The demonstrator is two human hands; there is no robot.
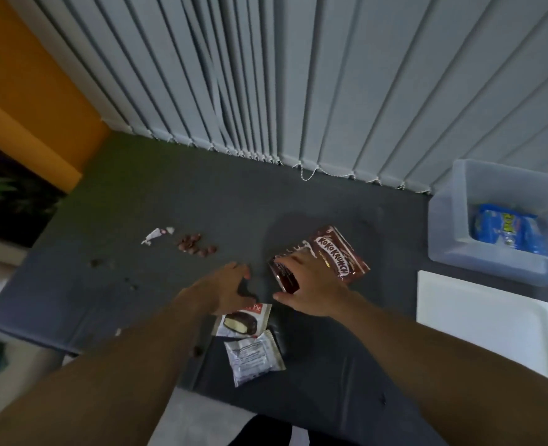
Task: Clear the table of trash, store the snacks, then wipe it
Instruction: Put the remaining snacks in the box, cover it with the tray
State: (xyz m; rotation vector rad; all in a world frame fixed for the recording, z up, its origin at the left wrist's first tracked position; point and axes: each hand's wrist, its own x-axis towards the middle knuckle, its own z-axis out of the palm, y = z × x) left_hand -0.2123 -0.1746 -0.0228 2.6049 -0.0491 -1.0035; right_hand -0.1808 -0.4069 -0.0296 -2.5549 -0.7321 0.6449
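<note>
**Snacks being gathered from the desk**

The Koko Krunch pouch (337, 255) lies on the dark desk (202, 204), and the right hand (308, 284) rests on its near end, its grip closed around a small dark red packet (285, 278) just at the pouch's edge. The left hand (231, 284) hovers low beside it with fingers spread, holding nothing, just above the choco pie packet (242, 321). A second white packet (253, 357) lies face down, touching the first on its near side.

Further left sit a loose heap of brown cereal pieces (197, 244), a crumpled white wrapper (157, 235) and a few dark crumbs (97, 263). To the right stands a clear storage bin (453, 226) holding a blue snack bag (507, 231), with a white lid (485, 320) lying flat in front of it.

The step in hand looks like storing the snacks: one is already in the bin, the rest remain on the desk. The next move probably calls for lifting the red packet and carrying it right into the bin; trash and wiping remain.
</note>
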